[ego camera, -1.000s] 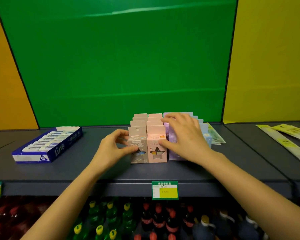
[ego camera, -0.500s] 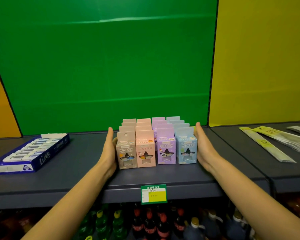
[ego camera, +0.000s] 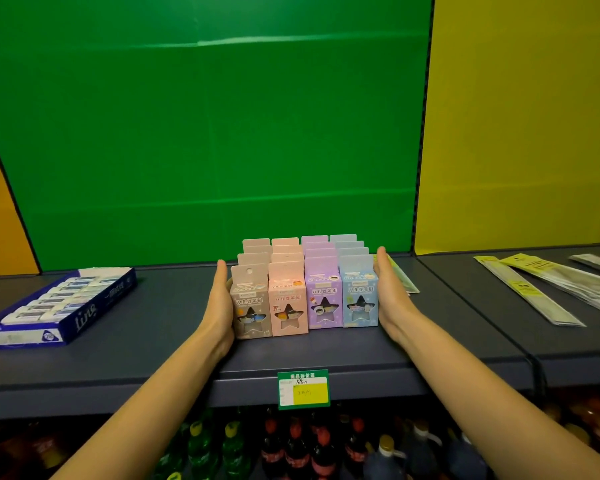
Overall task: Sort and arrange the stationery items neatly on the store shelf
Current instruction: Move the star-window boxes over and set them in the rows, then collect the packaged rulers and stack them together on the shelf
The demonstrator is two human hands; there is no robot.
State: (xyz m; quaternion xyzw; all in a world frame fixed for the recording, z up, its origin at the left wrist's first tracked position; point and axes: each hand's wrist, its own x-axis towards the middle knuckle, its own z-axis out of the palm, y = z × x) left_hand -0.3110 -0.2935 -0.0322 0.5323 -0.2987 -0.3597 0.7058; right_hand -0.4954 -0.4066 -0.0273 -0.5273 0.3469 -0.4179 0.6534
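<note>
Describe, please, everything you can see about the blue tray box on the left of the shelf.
The blue tray box is an open-topped display carton, seemingly cardboard, dark blue with white script on its long side and a round logo on the near end. It holds rows of small white and blue packs lying flat. It lies flat on the grey shelf, turned at an angle, well left of the hands; nothing else touches it.

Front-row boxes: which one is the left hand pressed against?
The beige-grey box, leftmost of the four in front. The left hand lies flat along its outer side; the pink, purple and blue boxes stand further right.
</note>
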